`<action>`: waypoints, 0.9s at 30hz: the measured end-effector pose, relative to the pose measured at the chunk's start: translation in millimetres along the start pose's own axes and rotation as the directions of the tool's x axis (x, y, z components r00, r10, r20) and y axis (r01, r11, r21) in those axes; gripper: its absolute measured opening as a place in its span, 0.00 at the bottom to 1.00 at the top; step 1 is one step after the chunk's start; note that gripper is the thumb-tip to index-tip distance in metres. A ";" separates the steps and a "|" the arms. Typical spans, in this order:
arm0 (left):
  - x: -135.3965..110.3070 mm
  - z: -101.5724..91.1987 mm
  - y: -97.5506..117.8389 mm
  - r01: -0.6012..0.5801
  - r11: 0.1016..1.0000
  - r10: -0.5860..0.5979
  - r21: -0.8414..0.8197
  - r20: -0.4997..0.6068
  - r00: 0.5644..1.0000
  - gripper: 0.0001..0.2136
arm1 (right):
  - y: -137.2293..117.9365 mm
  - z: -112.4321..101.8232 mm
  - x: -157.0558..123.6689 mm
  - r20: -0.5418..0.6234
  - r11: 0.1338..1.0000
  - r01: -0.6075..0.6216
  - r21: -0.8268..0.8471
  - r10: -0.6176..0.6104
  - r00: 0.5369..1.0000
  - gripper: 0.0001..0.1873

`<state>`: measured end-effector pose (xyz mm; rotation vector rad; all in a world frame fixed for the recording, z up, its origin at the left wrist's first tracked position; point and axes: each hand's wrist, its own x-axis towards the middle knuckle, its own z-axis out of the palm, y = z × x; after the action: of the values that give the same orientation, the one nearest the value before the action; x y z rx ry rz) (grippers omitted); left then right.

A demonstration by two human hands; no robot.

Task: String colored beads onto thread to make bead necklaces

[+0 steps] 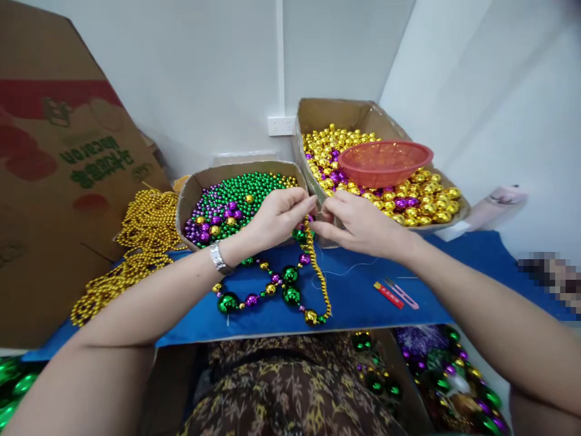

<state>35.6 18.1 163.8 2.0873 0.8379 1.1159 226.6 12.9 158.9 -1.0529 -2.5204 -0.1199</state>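
Note:
My left hand [285, 213], with a metal watch band at its wrist, is closed in a pinch on a fine thread at the top of a bead necklace [290, 275]. Close beside it, my right hand [353, 223] also pinches the thread, fingertips nearly meeting the left ones. From there a chain of small gold beads [319, 266] hangs down to the blue table. Large green, purple and gold balls of the necklace lie below the hands. A loose, pale end of thread [347, 271] curls across the cloth. The exact grip is too small to make out.
Behind my hands stand a box of small green and purple beads [242, 189] and a box of gold balls [438, 197] bearing a red basket [385, 172]. Gold bead strands [147, 221] lie left by a carton [40, 181]. A pink-handled cutter [403, 295] lies right.

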 end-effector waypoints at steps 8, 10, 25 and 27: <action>0.8 28.3 -12.0 0.268 0.897 -0.331 -0.351 -0.133 0.934 0.14 | 5.6 41.7 -18.5 -0.262 0.952 0.003 -0.305 -0.086 0.961 0.18; 0.0 30.7 -12.3 0.294 0.840 -0.384 -0.456 -0.118 0.916 0.14 | 8.3 45.8 -19.0 -0.284 0.942 0.015 -0.336 -0.117 0.952 0.14; -13.3 37.1 -22.5 0.197 0.476 -0.623 -0.857 -0.170 0.764 0.14 | -10.4 95.1 -34.7 -0.445 0.829 -0.224 -0.512 -0.033 0.895 0.13; -14.6 39.7 -22.8 0.179 0.478 -0.617 -0.860 -0.183 0.766 0.14 | -11.2 98.6 -35.5 -0.444 0.863 -0.251 -0.439 0.035 0.895 0.13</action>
<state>58.0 11.9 121.8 0.7602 0.7708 1.3895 208.5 4.1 55.4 -1.2372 -2.0403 -0.8857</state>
